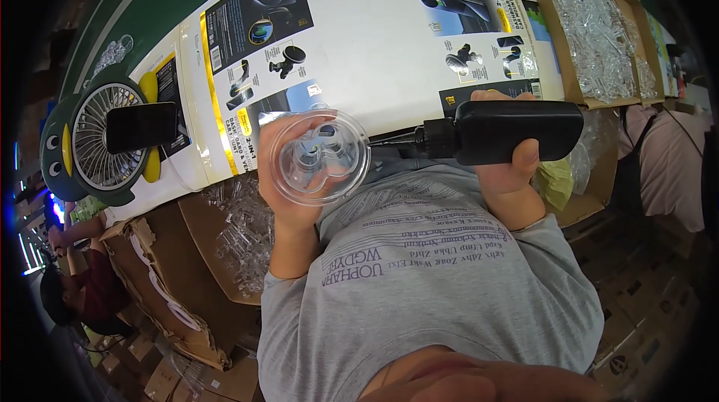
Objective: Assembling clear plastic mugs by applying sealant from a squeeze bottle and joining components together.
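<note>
My left hand (268,181) holds up a round clear plastic piece (350,177) with a wide rim and rounded lobes inside, its fingers closed behind and around it. My right hand (503,179) is wrapped round a black bottle-shaped tool (517,131) with a ribbed collar and a thin dark tip. That tip points left and reaches the right edge of the clear piece; whether it touches cannot be made out. Both hands are in front of my chest, at the near edge of the table.
Printed white cardboard (359,35) covers the green table (176,1). On the left lie a penguin-shaped fan (93,140) and a black phone (142,127). Clear plastic parts fill a carton (571,65) at right and lie by a cardboard box (213,252) at near left. Another person (93,282) is far left.
</note>
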The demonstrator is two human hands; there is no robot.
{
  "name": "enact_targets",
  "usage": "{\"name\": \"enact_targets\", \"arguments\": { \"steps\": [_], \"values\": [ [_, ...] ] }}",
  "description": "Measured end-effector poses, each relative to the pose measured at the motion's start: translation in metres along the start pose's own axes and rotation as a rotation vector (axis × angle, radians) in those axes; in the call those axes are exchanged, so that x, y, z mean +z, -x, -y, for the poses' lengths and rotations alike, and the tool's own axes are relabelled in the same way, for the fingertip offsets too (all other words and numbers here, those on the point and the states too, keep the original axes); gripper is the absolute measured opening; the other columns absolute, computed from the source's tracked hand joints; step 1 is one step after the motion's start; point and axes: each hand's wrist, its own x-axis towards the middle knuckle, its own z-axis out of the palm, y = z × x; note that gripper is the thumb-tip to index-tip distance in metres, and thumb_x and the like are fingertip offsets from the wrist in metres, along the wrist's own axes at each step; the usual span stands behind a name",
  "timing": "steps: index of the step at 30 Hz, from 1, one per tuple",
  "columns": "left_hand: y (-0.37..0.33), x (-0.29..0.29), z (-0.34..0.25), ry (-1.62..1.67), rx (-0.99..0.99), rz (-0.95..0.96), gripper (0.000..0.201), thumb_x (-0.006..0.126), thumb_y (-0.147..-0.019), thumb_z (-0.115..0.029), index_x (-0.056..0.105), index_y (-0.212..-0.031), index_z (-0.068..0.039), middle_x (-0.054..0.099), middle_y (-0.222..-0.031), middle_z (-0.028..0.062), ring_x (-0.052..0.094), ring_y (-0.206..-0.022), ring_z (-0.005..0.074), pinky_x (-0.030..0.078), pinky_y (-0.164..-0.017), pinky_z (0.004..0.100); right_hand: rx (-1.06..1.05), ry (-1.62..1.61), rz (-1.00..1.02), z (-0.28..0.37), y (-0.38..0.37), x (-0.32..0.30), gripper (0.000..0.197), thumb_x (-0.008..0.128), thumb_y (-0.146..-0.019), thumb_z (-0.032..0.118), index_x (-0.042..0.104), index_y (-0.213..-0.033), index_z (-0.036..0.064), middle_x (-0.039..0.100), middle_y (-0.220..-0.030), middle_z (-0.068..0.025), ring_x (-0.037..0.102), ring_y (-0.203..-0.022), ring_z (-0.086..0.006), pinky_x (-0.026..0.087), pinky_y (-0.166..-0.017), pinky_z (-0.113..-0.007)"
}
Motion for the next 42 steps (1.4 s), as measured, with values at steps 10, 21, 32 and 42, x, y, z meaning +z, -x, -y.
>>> {"name": "enact_targets", "arguments": {
  "steps": [10,21,32,42],
  "values": [
    [0.001,0.003,0.000,0.131,-0.076,-0.099,0.064,0.080,-0.064,-0.023,0.040,-0.108,-0.002,0.060,-0.097,0.0185,0.060,-0.092,0.0269,0.048,-0.080,0.0337,0.020,-0.042,-0.060,-0.002,0.001,0.002,0.044,0.062,-0.078,0.047,0.044,-0.096,0.0116,0.055,-0.100,-0.0116,0.048,-0.087,-0.0183,0.042,-0.077,-0.031],
    [-0.006,-0.004,0.002,-0.008,0.019,-0.092,0.057,0.075,-0.069,-0.034,0.052,-0.106,0.002,0.054,-0.106,0.0176,0.055,-0.097,0.0248,0.045,-0.084,0.0347,0.051,0.033,-0.021,0.003,-0.002,0.008,0.044,0.064,-0.075,0.048,0.043,-0.092,0.0138,0.052,-0.094,-0.0068,0.045,-0.084,-0.0156,0.041,-0.075,-0.029],
    [-0.002,-0.005,0.004,0.018,-0.074,-0.112,0.055,0.065,-0.078,-0.036,0.054,-0.108,0.009,0.055,-0.106,0.0180,0.054,-0.100,0.0262,0.042,-0.088,0.0357,0.032,0.041,-0.016,0.003,-0.002,0.009,0.042,0.063,-0.077,0.048,0.043,-0.091,0.0137,0.052,-0.091,-0.0065,0.044,-0.080,-0.0150,0.041,-0.071,-0.028],
    [0.001,-0.006,0.004,0.059,-0.115,-0.103,0.057,0.062,-0.081,-0.033,0.048,-0.113,0.012,0.057,-0.106,0.0211,0.057,-0.098,0.0275,0.042,-0.089,0.0354,0.030,0.100,-0.034,0.006,-0.004,0.012,0.044,0.063,-0.075,0.051,0.042,-0.087,0.0131,0.052,-0.088,-0.0068,0.042,-0.076,-0.0148,0.038,-0.069,-0.028]
  ]
}}
